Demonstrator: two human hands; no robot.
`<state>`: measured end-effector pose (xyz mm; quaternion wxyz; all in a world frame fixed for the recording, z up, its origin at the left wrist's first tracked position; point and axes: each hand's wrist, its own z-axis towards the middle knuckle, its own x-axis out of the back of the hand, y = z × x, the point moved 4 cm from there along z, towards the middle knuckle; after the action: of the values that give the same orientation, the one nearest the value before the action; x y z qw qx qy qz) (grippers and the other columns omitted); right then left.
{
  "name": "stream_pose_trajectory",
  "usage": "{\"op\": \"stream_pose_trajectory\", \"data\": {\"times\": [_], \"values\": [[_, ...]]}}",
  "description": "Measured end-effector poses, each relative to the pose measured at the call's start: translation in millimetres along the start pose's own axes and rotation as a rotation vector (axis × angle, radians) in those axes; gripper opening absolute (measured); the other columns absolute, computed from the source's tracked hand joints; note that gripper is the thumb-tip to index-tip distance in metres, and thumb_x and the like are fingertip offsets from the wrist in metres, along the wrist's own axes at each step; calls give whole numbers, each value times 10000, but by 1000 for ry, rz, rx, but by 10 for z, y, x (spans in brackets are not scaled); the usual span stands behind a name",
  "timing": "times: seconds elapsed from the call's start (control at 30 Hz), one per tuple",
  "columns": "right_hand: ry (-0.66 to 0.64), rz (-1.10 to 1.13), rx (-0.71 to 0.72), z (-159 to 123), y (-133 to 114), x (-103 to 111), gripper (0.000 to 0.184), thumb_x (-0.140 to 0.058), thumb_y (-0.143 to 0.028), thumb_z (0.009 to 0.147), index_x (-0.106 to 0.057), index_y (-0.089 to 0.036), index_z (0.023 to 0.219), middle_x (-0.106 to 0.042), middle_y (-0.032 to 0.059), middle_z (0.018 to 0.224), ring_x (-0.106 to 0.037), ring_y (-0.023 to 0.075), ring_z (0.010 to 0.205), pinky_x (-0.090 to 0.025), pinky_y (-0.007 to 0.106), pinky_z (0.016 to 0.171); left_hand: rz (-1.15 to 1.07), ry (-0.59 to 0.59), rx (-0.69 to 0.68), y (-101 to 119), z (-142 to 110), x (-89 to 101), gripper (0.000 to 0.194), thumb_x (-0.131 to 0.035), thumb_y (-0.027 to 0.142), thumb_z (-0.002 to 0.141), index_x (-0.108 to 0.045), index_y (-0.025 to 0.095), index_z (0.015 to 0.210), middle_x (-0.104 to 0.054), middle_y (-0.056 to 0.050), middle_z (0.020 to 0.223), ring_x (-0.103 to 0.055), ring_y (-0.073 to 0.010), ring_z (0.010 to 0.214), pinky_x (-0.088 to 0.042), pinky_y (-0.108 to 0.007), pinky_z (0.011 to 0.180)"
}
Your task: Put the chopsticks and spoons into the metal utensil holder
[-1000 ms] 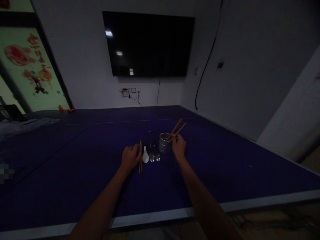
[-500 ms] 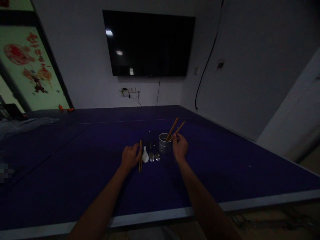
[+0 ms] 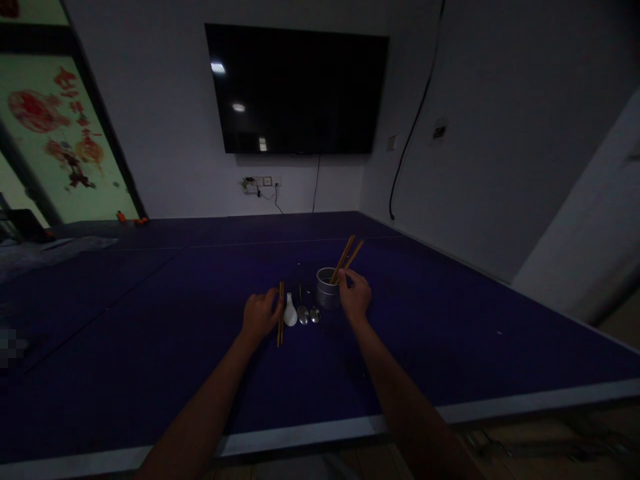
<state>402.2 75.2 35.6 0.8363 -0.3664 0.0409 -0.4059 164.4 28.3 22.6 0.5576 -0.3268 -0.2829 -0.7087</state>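
My left hand point(image 3: 260, 315) rests on the table with bent fingers closed at the side of a pair of wooden chopsticks point(image 3: 281, 327), which lie lengthwise. To the right of that pair lie a white ceramic spoon point(image 3: 291, 313) and two metal spoons point(image 3: 303, 315), point(image 3: 315, 315), bowls toward me. A grey cylindrical cup point(image 3: 327, 293) stands upright beyond them, with more wooden chopsticks point(image 3: 344, 256) leaning out of it. At its right rim, my right hand point(image 3: 356, 297) pinches the chopsticks with thumb and fingers. Their lower ends are hidden by the cup and hand.
The dark blue table point(image 3: 165, 360) has a pale front edge. Clear plastic sheeting point(image 3: 65, 248) and small orange objects point(image 3: 133, 219) sit at its far left. A television point(image 3: 303, 90) hangs on the wall, and a black cable point(image 3: 411, 140) dangles near the right corner.
My right hand has shifted slightly left, closer against the cup, and the right-hand chopsticks have moved left with it. My left hand and the spoons stay put.
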Motion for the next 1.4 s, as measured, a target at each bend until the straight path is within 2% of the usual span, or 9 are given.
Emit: {"op": "stream_pose_trajectory", "data": {"times": [0.13,0.27,0.57,0.73,0.83,1.07,1.4], "values": [[-25,70,28,1,33,-51,408,-454,-504,817,-677,-174,905,-676,87,946,-578,201,920,-421,326,821,1,-16,6,0,-3,-8,306,-364,343,861,-550,182,1044,-664,-66,776,-604,-185,722,-380,-298,715],[-27,88,-18,-5,88,-79,420,-452,-503,812,-671,-167,937,-672,98,963,-583,209,921,-424,338,819,5,-34,9,1,-3,-11,310,-356,345,864,-547,186,1049,-666,-67,789,-608,-188,741,-380,-302,729],[-96,-14,-91,-37,31,-63,456,-446,-577,780,-660,-202,925,-682,74,911,-605,213,782,-424,316,691,-12,-96,44,4,4,0,336,-344,359,863,-543,184,1068,-666,-80,815,-610,-194,763,-386,-305,749],[-118,-131,-71,-67,-75,-38,510,-549,-642,664,-602,-228,956,-625,63,1065,-583,233,912,-414,316,710,-6,-106,39,11,6,3,338,-340,352,864,-536,185,1083,-669,-78,811,-614,-198,773,-384,-310,759],[-157,-158,-42,-90,-98,-62,568,-579,-652,618,-551,-231,997,-595,64,1092,-566,236,953,-416,321,717,-6,-111,43,9,9,2,339,-340,353,864,-534,189,1088,-671,-78,817,-616,-200,787,-383,-310,765],[-215,-174,13,-123,-67,-127,576,-591,-620,620,-499,-223,1027,-580,67,1058,-564,232,939,-427,327,708,7,-136,61,-9,13,-23,341,-346,366,862,-542,195,1084,-675,-80,839,-617,-197,794,-388,-303,770],[-176,-148,7,-92,-8,-119,527,-604,-534,641,-494,-207,1041,-580,61,1025,-556,224,936,-430,328,749,20,-174,74,-35,9,-85,343,-340,386,869,-562,193,1046,-675,-76,801,-623,-195,767,-393,-297,738]]}}
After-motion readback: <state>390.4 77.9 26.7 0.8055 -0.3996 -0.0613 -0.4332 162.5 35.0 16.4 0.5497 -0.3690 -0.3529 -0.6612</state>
